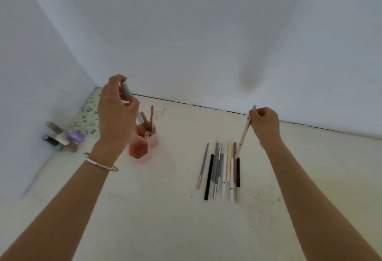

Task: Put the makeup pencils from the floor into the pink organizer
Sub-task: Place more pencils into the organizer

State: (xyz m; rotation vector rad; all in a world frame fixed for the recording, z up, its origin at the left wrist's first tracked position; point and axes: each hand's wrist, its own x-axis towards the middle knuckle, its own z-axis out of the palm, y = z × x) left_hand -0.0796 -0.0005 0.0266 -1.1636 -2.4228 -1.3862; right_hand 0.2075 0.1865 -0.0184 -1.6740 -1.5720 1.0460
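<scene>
A: Pale cream floor (pixel 165 209) fills the lower half of the frame, with white walls (pixel 206 33) above it. What's on it?

B: Right of centre, a row of makeup pencils (pixel 222 169) lies side by side on the floor: black, grey, white, yellow, pink. Left of centre stands the pink organizer (pixel 144 147), made of hexagonal cells, with several pencils already upright in the far cells.

A: And the hands?

B: The left hand (pixel 116 114), with a silver bangle (pixel 100 162) on its wrist, is raised above the organizer, its fingers pinched around a grey pencil (pixel 126 89). The right hand (pixel 264 126), at centre right, is clenched on a pale beige pencil (pixel 245 132) that hangs tilted over the far end of the row.

A: Anything smaller?

B: A cluster of small bottles (pixel 62 137) sits at the left by the wall, in front of a floral-patterned strip (pixel 86 118).
</scene>
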